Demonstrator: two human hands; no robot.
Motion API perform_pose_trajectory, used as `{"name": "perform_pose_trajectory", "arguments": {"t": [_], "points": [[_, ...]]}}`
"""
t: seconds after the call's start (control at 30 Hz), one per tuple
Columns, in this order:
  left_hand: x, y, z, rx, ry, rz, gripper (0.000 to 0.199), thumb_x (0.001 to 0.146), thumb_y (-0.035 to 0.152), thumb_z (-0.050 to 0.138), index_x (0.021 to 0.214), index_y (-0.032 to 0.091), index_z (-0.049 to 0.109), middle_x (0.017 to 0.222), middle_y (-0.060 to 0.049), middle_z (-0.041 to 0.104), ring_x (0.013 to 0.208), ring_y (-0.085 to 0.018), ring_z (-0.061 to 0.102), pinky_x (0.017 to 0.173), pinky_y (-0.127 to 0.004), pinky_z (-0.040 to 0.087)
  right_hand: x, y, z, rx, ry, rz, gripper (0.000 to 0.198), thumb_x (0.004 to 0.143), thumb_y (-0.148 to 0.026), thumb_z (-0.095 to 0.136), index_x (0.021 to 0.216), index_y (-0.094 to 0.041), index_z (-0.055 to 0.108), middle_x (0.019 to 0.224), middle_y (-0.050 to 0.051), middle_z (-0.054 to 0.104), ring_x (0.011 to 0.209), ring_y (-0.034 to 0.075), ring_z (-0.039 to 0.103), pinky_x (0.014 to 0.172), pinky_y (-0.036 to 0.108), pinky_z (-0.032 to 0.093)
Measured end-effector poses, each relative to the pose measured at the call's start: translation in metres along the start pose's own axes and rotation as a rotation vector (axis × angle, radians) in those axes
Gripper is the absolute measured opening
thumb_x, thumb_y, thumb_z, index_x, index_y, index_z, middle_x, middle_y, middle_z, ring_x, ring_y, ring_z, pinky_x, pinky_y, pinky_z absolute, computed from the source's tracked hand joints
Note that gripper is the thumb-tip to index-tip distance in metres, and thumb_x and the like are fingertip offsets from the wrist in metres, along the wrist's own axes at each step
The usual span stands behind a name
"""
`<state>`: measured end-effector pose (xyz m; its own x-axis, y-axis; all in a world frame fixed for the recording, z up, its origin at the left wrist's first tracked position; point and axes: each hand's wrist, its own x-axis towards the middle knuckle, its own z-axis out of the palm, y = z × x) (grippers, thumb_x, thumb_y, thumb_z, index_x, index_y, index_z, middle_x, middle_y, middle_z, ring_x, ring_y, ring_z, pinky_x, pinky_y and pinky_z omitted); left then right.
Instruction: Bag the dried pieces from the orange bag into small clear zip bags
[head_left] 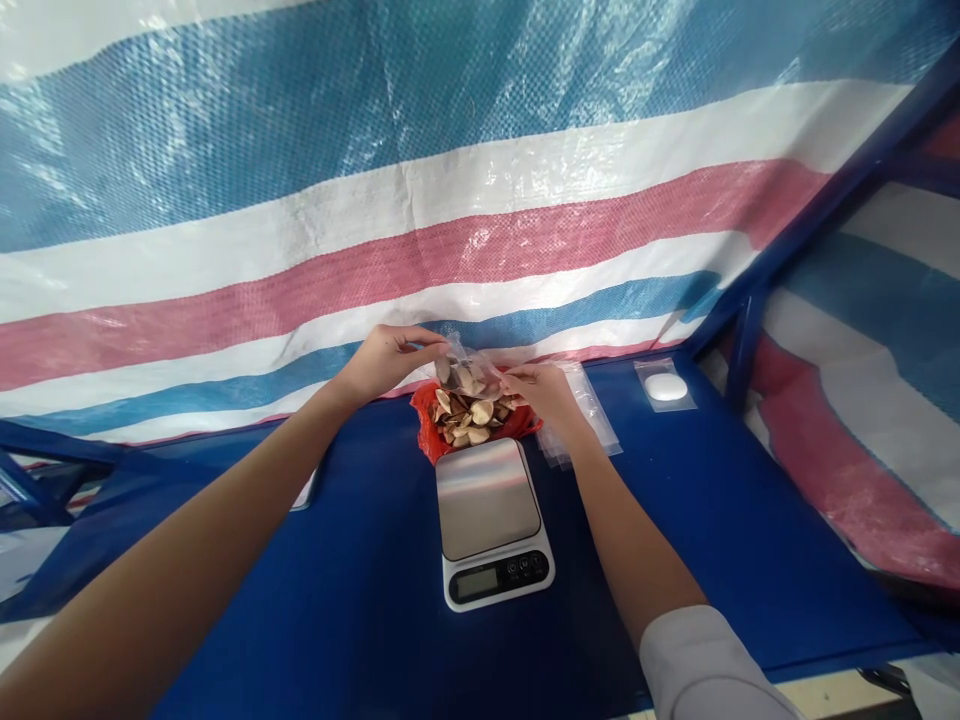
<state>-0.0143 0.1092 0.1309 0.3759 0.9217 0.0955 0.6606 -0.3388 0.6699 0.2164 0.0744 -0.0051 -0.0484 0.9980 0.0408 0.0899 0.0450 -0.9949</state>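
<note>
My left hand (396,360) pinches one upper corner of a clear plastic bag (469,372). At the bag's other side, my right hand (546,390) has its fingers closed on the edge. The clear bag is held over a red plastic bag (429,430) that lies open on the table. Pale, brown-edged dried slices (480,412) fill the red bag; some show through the clear plastic, and I cannot tell whether any are inside it. Directly in front of the red bag stands a kitchen scale (491,505) with a bare metal plate.
Several flat clear bags (592,415) lie beside my right wrist. Farther right on the blue table (352,590) is a white oval object in a clear packet (666,387). A pale flat object (306,494) is partly hidden by my left forearm. Striped sheeting (360,240) hangs behind.
</note>
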Motion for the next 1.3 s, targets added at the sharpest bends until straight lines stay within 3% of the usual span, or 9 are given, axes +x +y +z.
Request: {"name": "perform_pose_trajectory", "arguments": {"t": [0.13,0.43,0.63,0.8,1.1,1.3], "points": [[-0.002,-0.003,0.002,-0.060,0.058,-0.007,0.055,0.070,0.069,0.074,0.091,0.018,0.080,0.096,-0.008,0.079,0.085,-0.023,0.069,0.077,-0.032,0.055,-0.001,-0.003,0.000,0.062,0.014,0.092,0.029,0.079,-0.049,0.075,0.085,-0.021,0.080,0.084,0.007,0.077,0.075,0.024,0.073,0.067,0.038,0.064],[0.006,0.006,0.009,-0.104,0.109,0.120,0.051,0.071,0.068,0.075,0.085,0.019,0.079,0.092,-0.007,0.079,0.086,-0.024,0.071,0.083,-0.036,0.056,-0.004,-0.012,0.003,0.049,0.013,0.086,0.028,0.083,-0.042,0.068,0.088,-0.017,0.079,0.084,0.008,0.077,0.082,0.024,0.075,0.067,0.030,0.062],[-0.003,-0.012,0.002,-0.098,0.103,0.009,0.052,0.068,0.068,0.076,0.090,0.021,0.079,0.097,-0.008,0.079,0.089,-0.024,0.071,0.086,-0.035,0.056,-0.003,-0.009,0.000,0.018,0.028,0.100,0.021,0.083,-0.034,0.069,0.086,-0.016,0.079,0.084,0.008,0.077,0.079,0.023,0.074,0.067,0.030,0.062],[-0.006,-0.023,-0.001,-0.069,0.123,-0.043,0.049,0.068,0.067,0.077,0.085,0.021,0.079,0.090,-0.007,0.079,0.084,-0.024,0.070,0.081,-0.034,0.056,-0.005,-0.015,0.001,0.068,0.040,0.148,0.018,0.083,-0.030,0.068,0.087,-0.016,0.079,0.085,0.008,0.077,0.081,0.022,0.074,0.069,0.030,0.063],[-0.001,0.002,0.000,-0.155,0.150,0.067,0.047,0.069,0.065,0.077,0.083,0.020,0.077,0.092,-0.008,0.077,0.088,-0.024,0.070,0.085,-0.036,0.056,-0.006,-0.021,0.004,0.240,0.005,0.223,0.024,0.083,-0.037,0.074,0.093,-0.016,0.078,0.090,0.008,0.077,0.083,0.019,0.073,0.072,0.028,0.061],[0.002,0.002,0.002,-0.195,0.177,0.084,0.048,0.070,0.065,0.077,0.086,0.019,0.078,0.091,-0.008,0.077,0.086,-0.024,0.070,0.082,-0.036,0.057,-0.004,-0.022,0.002,0.274,0.021,0.249,0.013,0.078,-0.028,0.077,0.084,-0.017,0.080,0.079,0.004,0.076,0.078,0.016,0.072,0.074,0.026,0.062]]}}
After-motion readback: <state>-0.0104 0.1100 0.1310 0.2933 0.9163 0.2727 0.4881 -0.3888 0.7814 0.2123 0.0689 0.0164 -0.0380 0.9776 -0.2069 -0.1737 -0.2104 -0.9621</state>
